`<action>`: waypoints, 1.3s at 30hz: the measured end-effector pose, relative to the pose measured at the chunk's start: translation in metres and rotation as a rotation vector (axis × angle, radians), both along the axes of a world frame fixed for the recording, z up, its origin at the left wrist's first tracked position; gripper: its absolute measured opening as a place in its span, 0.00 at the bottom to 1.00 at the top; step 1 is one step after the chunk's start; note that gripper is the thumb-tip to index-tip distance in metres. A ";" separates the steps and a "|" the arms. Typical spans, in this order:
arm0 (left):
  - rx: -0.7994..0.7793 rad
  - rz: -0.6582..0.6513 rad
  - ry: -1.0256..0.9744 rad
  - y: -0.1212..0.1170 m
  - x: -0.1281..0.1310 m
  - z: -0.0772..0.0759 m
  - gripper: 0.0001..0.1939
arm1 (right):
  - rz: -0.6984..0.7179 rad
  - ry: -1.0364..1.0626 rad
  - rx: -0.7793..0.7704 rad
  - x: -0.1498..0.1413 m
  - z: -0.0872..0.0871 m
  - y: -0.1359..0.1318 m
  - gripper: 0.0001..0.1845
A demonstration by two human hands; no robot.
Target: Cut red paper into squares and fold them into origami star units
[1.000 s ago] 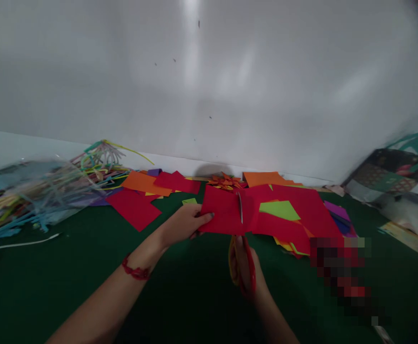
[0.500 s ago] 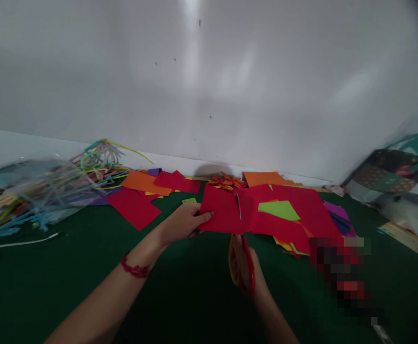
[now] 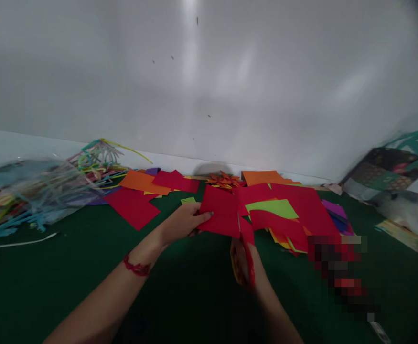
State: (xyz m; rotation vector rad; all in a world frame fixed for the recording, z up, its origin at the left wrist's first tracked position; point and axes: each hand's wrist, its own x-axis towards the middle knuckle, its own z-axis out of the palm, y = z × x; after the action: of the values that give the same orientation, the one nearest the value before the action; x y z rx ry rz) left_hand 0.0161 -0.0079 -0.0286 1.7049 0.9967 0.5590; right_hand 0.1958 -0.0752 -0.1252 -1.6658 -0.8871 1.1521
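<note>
My left hand pinches the left edge of a red sheet of paper, thumb on top, and holds it above the table. Wrapped inside the handles of a pair of scissors, red on one side and yellowish on the other, is my right hand. The scissors' thin blades lie along the sheet's right side, mostly hidden by the paper. Right of the blades a narrow red strip tilts downward. Whether the strip is fully apart from the sheet I cannot tell.
Red sheets and a lime green piece overlap on the right of the green table. Small orange cut pieces lie by the wall. Pipe cleaners and a clear plastic bag are at left, a patterned bag at right.
The scissors have closed along the red sheet, and the strip on their right has swung down and away from it. My left hand keeps its hold nearly in place.
</note>
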 end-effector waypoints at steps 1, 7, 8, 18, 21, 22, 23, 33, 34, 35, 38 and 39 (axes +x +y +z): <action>-0.005 0.012 -0.012 0.002 0.001 -0.003 0.15 | 0.022 -0.052 -0.007 0.004 0.002 0.001 0.26; -0.003 0.345 -0.336 0.019 0.019 -0.053 0.14 | 0.169 -0.575 0.028 0.027 0.014 -0.003 0.19; -0.009 0.387 -0.373 0.022 0.022 -0.065 0.15 | 0.179 -0.672 0.018 0.030 0.014 -0.004 0.20; -0.159 0.539 -0.534 0.041 0.024 -0.117 0.18 | 0.303 -0.760 0.075 0.022 0.008 -0.007 0.17; -0.193 0.544 -0.539 0.043 0.022 -0.119 0.18 | 0.297 -0.735 0.145 0.022 0.008 -0.007 0.16; -0.200 0.545 -0.540 0.043 0.022 -0.120 0.18 | 0.273 -0.742 0.142 0.024 0.007 -0.006 0.16; -0.204 0.545 -0.541 0.044 0.021 -0.121 0.18 | 0.240 -0.762 0.132 0.029 0.006 -0.004 0.16; -0.233 0.433 -0.540 0.041 0.015 -0.122 0.17 | -0.037 -0.999 0.020 0.075 -0.010 0.004 0.22; -0.228 0.423 -0.533 0.038 0.014 -0.121 0.17 | -0.047 -0.999 0.032 0.074 -0.010 0.004 0.21; -0.223 0.414 -0.525 0.035 0.013 -0.121 0.17 | -0.059 -1.001 0.048 0.073 -0.009 0.003 0.21; -0.204 0.375 -0.499 0.018 0.011 -0.120 0.19 | -0.101 -0.963 0.134 0.065 -0.002 0.003 0.22; -0.199 0.353 -0.493 0.012 0.011 -0.120 0.19 | -0.103 -0.937 0.166 0.061 0.000 0.003 0.22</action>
State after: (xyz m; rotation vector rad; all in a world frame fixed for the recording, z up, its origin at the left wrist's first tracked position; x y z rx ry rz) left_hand 0.0271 0.0043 -0.1483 1.1387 0.9539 1.0175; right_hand 0.2569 -0.0719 -0.1248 -2.0815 -1.3831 0.1553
